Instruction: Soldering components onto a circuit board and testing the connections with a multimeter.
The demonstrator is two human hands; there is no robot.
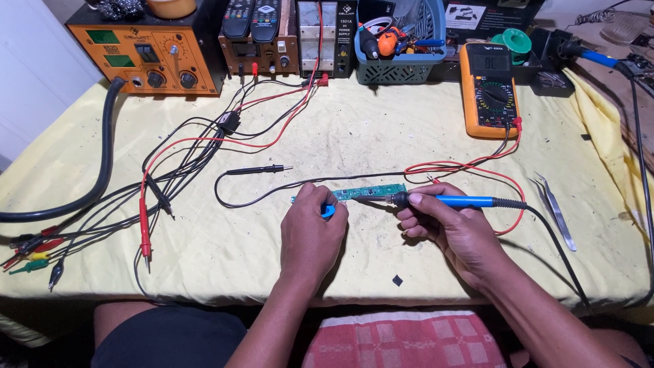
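A narrow green circuit board (371,191) lies on the yellow cloth in the middle of the table. My right hand (446,228) holds a blue-handled soldering iron (463,201) like a pen, its tip resting on the board. My left hand (312,232) sits just left of the iron, fingers curled around a small blue object (328,211) and pressing down on the board's left end.
Metal tweezers (555,208) lie to the right. An orange multimeter (488,88) stands behind, its red and black leads looping near the board. An orange station (146,58), power supply (325,37) and blue basket (398,48) line the back. Tangled test leads (146,204) spread left.
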